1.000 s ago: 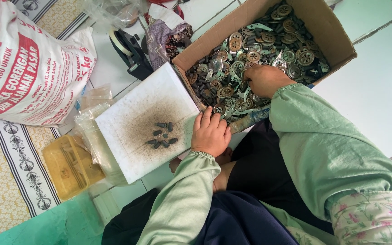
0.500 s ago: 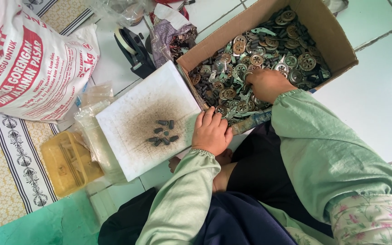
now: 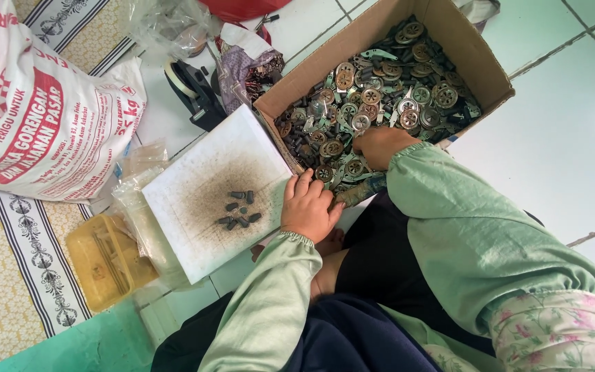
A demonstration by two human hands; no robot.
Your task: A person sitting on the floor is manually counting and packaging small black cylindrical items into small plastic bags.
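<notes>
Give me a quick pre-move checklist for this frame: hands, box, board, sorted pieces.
1. Right hand inside the cardboard box, among the metal parts: ok.
2. Right hand's grasp on any part: cannot tell, fingers hidden.
3. Left hand rests on the white board at its edge nearest the box: ok.
4. Small dark pieces gathered near the board's middle, away from its edges: ok.
5. Box upright and open: ok.
6. Left hand holding anything: cannot tell.
</notes>
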